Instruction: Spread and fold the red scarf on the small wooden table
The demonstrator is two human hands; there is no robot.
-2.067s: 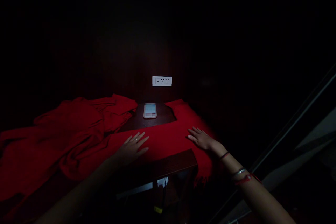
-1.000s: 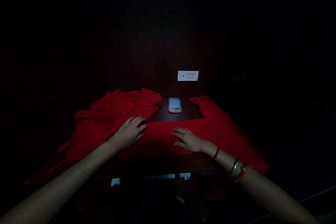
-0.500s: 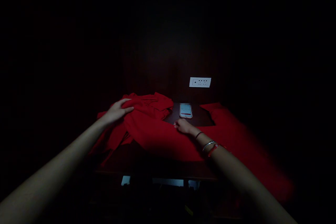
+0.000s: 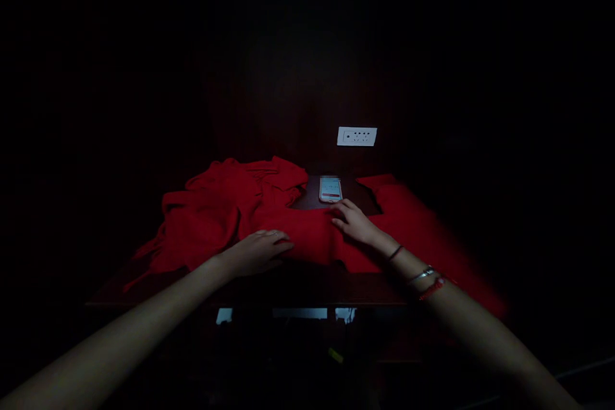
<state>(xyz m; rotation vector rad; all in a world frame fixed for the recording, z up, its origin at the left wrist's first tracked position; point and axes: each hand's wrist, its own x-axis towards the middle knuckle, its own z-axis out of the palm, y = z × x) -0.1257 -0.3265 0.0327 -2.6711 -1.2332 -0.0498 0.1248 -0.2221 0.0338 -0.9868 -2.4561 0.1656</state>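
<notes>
A long red cloth (image 4: 307, 237) lies across a dark table, heaped into a rumpled pile (image 4: 206, 211) at the left and flatter toward the right. My left hand (image 4: 257, 251) rests at the near side of the flat stretch, fingers extended, nothing gripped. On the cloth's far edge is my right hand (image 4: 355, 221), its fingers apart and slightly bent, just below a phone (image 4: 330, 188). The phone lies face up with its screen lit. Bracelets (image 4: 425, 275) circle my right wrist and forearm.
A white wall socket (image 4: 357, 136) sits above the table's back edge. The dark table (image 4: 230, 291) has its front edge below my hands. Under it are pale patches and a small yellow thing (image 4: 335, 355). Surroundings are very dark.
My left hand has let go of the rumpled cloth and moved right and nearer, onto the flat part. My right hand's fingers have spread from a closed pose. The view has shifted slightly.
</notes>
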